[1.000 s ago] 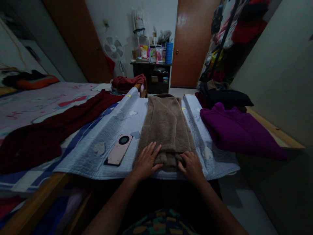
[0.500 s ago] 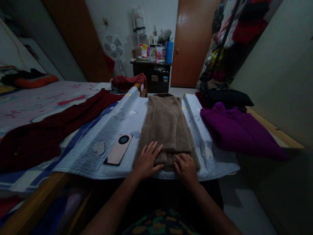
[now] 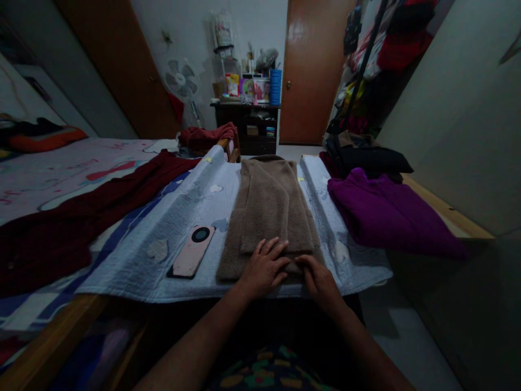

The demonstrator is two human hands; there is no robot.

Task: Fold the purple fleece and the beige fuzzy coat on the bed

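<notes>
A brown fleece garment [image 3: 264,203], folded into a long shape, lies in front of me with its narrower end away from me. My left hand [image 3: 265,267] rests on its near end, fingers stretched over the fabric beside the edge of a folded layer. Just to the right, my right hand [image 3: 319,278] touches the same near end with bent fingertips, its thumb apart from the index finger. A pink phone [image 3: 191,252] with a round black camera ring lies left of the garment.
A light blue quilted cover [image 3: 134,260] lies under the garment. At the right are a folded purple garment [image 3: 394,212] and dark folded clothes [image 3: 366,157]. Dark red clothing [image 3: 101,212] stretches along the bed at the left. A fan [image 3: 182,79] stands at the back.
My left hand has slid right across the garment's near end, closer to my right hand. The right hand has shifted slightly, its thumb moving away from its fingertips. The view has turned slightly.
</notes>
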